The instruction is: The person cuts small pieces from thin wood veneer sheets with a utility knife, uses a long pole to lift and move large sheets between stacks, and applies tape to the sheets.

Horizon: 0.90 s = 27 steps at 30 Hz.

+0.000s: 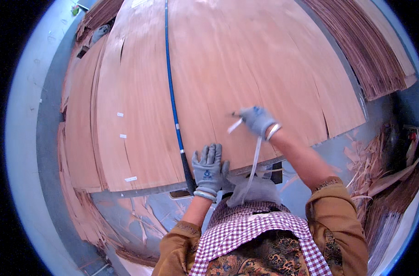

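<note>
A wide sheet of thin reddish wood veneer (246, 60) lies before me, with a few dark splits along its grain. My left hand (208, 172), in a grey glove, rests flat on its near edge, fingers stretched out. Just left of that hand lies a long blue rod (172, 96) with a black handle end. My gloved right hand (259, 120), slightly blurred, is closed over the veneer. From it a white tape strip (256, 158) runs down toward my waist, and a short white end shows at the fingers. A small dark tip pokes out there too, its kind unclear.
Short white tape pieces (123, 136) are stuck on the veneer's left part. Stacked veneer sheets (370, 50) stand at the far right, with more veneer (80, 138) along the left. Torn veneer scraps (370, 161) lie at the right and below the near edge.
</note>
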Available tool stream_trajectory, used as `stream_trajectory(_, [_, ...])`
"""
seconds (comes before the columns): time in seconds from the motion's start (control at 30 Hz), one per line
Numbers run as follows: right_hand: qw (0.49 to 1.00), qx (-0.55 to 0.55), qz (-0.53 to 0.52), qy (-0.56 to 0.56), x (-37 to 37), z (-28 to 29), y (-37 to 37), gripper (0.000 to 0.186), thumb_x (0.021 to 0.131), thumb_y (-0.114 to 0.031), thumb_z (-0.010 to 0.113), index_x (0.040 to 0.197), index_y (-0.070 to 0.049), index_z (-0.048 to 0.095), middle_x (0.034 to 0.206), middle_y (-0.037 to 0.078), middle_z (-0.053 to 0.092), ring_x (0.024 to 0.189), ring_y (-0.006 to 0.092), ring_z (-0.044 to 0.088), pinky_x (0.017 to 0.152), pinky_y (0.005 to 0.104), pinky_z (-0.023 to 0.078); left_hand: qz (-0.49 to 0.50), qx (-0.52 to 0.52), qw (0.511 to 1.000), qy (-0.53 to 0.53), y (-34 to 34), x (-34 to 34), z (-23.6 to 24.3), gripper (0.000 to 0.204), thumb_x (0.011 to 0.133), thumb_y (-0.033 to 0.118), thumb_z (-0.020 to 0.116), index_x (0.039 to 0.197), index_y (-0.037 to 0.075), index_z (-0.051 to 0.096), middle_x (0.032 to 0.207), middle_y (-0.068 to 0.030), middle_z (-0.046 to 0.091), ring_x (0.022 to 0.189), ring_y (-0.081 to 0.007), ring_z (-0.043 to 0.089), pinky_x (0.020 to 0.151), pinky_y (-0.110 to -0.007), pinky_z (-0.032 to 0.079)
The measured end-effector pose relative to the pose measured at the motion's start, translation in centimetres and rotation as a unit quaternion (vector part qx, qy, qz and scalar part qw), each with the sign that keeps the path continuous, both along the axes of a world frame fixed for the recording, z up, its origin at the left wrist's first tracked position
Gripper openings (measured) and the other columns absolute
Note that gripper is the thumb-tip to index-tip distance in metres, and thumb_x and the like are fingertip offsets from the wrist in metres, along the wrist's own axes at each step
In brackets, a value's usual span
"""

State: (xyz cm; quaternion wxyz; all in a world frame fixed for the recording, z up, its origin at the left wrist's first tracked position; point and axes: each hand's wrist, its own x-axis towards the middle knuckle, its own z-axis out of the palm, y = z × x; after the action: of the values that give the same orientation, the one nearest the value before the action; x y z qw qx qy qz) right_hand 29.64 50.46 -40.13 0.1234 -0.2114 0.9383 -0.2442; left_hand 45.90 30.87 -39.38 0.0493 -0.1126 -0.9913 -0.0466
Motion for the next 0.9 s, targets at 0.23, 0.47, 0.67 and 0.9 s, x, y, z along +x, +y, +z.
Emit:
stream_trajectory(0.23, [0.858, -0.401, -0.179, -0.266, -8.6, 4.1, 7.3, 0.012, 0.082, -0.012, 0.06, 0.088, -0.002, 0.057, 0.071, 0.005, 0.059, 0.057, 0.0111, 0.056, 0.047, 0.0234, 0.04, -0.055, 0.039, 0.997, -0.043, -0.5, -2.7, 4.6, 0.05, 0.082, 0.028, 0.058, 0.128, 0.011, 0.049, 0.127, -0.014, 0.05, 0.116, -0.0329, 0.047, 0.098, -0.054, 0.03])
stream_trajectory(0.47, [0.939, -0.161, -0.217, -0.211, -9.0, -0.8, 5.6, 0.022, 0.079, -0.018, 0.062, 0.09, 0.0, 0.055, 0.081, 0.015, 0.063, 0.069, 0.0233, 0.064, 0.061, 0.0338, 0.05, -0.173, 0.116, 0.973, 0.096, 5.6, -17.0, 0.6, 0.045, 0.086, 0.022, 0.051, 0.126, 0.001, 0.048, 0.129, -0.0202, 0.048, 0.121, -0.0355, 0.043, 0.103, -0.046, 0.031])
stream_trajectory(0.67, [0.945, -0.114, -0.253, -0.176, -5.5, 0.6, 7.5, 0.026, 0.081, -0.025, 0.06, 0.087, 0.0, 0.056, 0.069, 0.015, 0.063, 0.067, 0.0265, 0.064, 0.058, 0.0356, 0.049, -0.203, 0.015, 0.979, 0.009, 9.7, -20.8, -1.3, 0.052, 0.087, 0.035, 0.049, 0.129, 0.003, 0.047, 0.132, -0.0156, 0.048, 0.121, -0.0322, 0.044, 0.104, -0.046, 0.028])
stream_trajectory(0.9, [0.83, -0.41, -0.242, -0.289, 4.8, 2.1, 11.9, 0.019, 0.083, -0.021, 0.062, 0.087, -0.002, 0.059, 0.064, 0.007, 0.06, 0.054, 0.0134, 0.057, 0.049, 0.0276, 0.046, -0.212, -0.04, 0.976, 0.037, 9.8, -20.8, -1.2, 0.05, 0.087, 0.036, 0.05, 0.13, 0.01, 0.047, 0.133, -0.0134, 0.047, 0.122, -0.0312, 0.043, 0.102, -0.046, 0.032])
